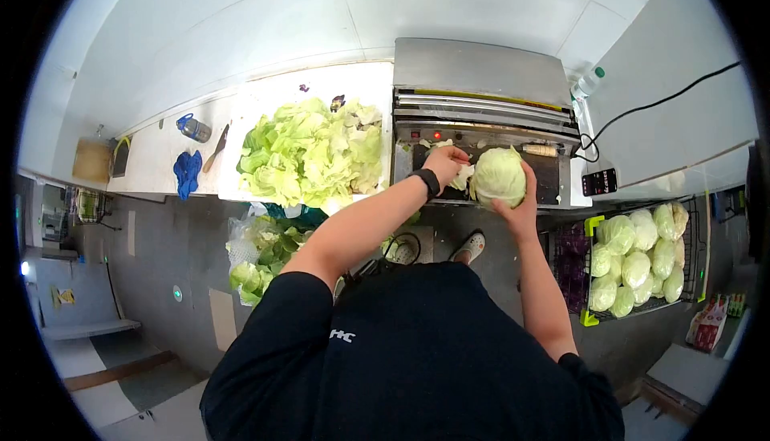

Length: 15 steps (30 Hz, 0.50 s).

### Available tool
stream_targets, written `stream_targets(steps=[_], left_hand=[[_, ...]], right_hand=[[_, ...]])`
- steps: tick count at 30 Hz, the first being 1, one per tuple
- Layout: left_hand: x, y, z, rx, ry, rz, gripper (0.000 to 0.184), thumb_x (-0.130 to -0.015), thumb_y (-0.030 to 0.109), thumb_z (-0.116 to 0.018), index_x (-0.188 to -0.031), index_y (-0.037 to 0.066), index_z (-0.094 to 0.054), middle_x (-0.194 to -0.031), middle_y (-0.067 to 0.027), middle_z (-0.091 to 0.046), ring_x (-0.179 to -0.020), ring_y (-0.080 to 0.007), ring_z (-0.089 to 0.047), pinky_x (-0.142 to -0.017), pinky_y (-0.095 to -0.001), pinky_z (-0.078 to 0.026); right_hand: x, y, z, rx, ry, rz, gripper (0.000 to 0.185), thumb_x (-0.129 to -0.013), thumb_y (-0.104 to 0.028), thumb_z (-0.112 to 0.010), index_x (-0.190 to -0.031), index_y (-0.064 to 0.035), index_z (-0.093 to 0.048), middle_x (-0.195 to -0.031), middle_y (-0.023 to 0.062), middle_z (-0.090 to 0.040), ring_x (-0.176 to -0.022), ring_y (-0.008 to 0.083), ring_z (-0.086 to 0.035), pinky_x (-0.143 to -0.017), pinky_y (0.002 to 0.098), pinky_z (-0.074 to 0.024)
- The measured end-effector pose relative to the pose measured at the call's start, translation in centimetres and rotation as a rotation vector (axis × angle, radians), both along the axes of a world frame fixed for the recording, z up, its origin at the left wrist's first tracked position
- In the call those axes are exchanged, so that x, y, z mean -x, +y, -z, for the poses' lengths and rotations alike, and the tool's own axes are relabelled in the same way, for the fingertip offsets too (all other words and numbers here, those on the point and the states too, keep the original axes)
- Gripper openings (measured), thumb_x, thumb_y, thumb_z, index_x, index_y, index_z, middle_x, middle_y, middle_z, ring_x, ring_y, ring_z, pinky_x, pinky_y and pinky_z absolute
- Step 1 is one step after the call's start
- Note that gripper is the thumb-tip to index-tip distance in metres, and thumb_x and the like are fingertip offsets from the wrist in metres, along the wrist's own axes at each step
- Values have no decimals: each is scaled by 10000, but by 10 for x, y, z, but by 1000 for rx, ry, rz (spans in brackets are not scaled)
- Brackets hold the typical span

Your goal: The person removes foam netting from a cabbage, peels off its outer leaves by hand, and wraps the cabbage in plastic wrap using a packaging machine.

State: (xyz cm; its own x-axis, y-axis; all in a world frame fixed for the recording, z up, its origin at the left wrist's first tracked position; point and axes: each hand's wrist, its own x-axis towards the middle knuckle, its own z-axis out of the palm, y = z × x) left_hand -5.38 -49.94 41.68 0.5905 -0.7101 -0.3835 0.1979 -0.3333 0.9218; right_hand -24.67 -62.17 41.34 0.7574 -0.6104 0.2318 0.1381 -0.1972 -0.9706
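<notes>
A pale green cabbage head [498, 178] rests in my right hand [520, 206], which grips it from the right and below, above the dark bed of a metal sealing machine [481, 132]. Just left of the cabbage, my left hand [445, 166] has its fingers curled together over a pale piece of cabbage leaf [462, 177]. More leaf scraps lie on the machine's bed around that hand. A knife with a light wooden handle [540, 150] lies behind the cabbage, its blade not clearly visible. The left wrist wears a black watch band.
Loose cabbage leaves [313, 152] are heaped on the white table at left, beside another knife [216, 148], a blue cloth [187, 174] and a bottle [193, 128]. A phone [599, 182] lies right of the machine. Wrapped cabbages fill a crate [589, 312]; a leaf-filled bag [241, 248] sits below.
</notes>
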Motion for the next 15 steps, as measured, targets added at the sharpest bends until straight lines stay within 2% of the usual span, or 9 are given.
stream_targets(steps=[4,5,6,8,9,10,12,13,15], left_hand=[[1,25,-31,133,16,-141,230,-837,-68,-599,-1039,18,-666,-1010,-80,-687,-934,-180,-659,-843,-309,-540],[-8,45,-54,149,5,-186,249,-837,-69,-595,-1051,36,-666,-1013,-74,-683,-929,-180,-659,-843,-316,-547],[-21,74,-65,125,-89,-160,265,-849,-63,-583,-1072,58,-661,-1039,-70,-677,-944,-180,-654,-844,-321,-551],[-35,147,-100,101,-249,-99,301,-881,-46,-540,-1122,102,-643,-1128,-59,-652,-1004,-182,-632,-855,-338,-554],[-45,189,-102,-1,-443,-11,300,-886,-40,-530,-1136,90,-633,-1144,-43,-641,-1027,-166,-615,-859,-317,-540],[-42,229,-123,-137,-425,17,290,-883,-25,-540,-1139,71,-636,-1128,-42,-640,-1003,-156,-613,-864,-290,-514],[-36,305,-133,-334,-426,-8,248,-893,16,-551,-1122,33,-646,-1080,-55,-650,-1008,-148,-603,-887,-279,-485],[-33,344,-123,-398,-391,-75,258,-918,112,-605,-1162,47,-655,-1119,-84,-683,-1032,-214,-644,-896,-338,-506],[-28,424,-82,-863,-782,53,338,-922,264,-605,-1180,57,-673,-1217,-148,-676,-1095,-315,-650,-907,-404,-512]], right_hand=[[7,5,-2,-17,44,-17,949,-667,-169,-833,-1465,-96,-324,-1433,136,-425,-1321,282,-464,-1099,407,-408],[6,5,2,-28,23,-3,976,-688,-229,-847,-1484,-95,-299,-1434,138,-422,-1321,283,-464,-1101,407,-401],[4,4,4,-41,0,12,1007,-708,-288,-860,-1503,-95,-274,-1435,139,-420,-1321,285,-463,-1103,406,-394],[3,6,4,-66,-13,11,1005,-706,-271,-855,-1504,-98,-270,-1432,137,-421,-1321,282,-462,-1103,406,-395],[5,7,4,-89,-23,15,1003,-704,-254,-850,-1505,-102,-266,-1430,134,-422,-1321,280,-461,-1103,405,-395],[5,7,4,-92,-20,23,1003,-704,-254,-850,-1505,-102,-266,-1430,134,-422,-1321,280,-461,-1103,405,-395],[5,7,2,-36,23,26,988,-708,-223,-831,-1508,-110,-261,-1427,130,-424,-1325,278,-456,-1103,405,-396],[5,7,2,-39,28,34,988,-708,-223,-831,-1508,-110,-261,-1427,130,-424,-1325,278,-456,-1103,405,-396],[2,9,1,-68,37,30,978,-716,-205,-816,-1512,-117,-255,-1432,129,-419,-1330,276,-450,-1107,405,-391]])
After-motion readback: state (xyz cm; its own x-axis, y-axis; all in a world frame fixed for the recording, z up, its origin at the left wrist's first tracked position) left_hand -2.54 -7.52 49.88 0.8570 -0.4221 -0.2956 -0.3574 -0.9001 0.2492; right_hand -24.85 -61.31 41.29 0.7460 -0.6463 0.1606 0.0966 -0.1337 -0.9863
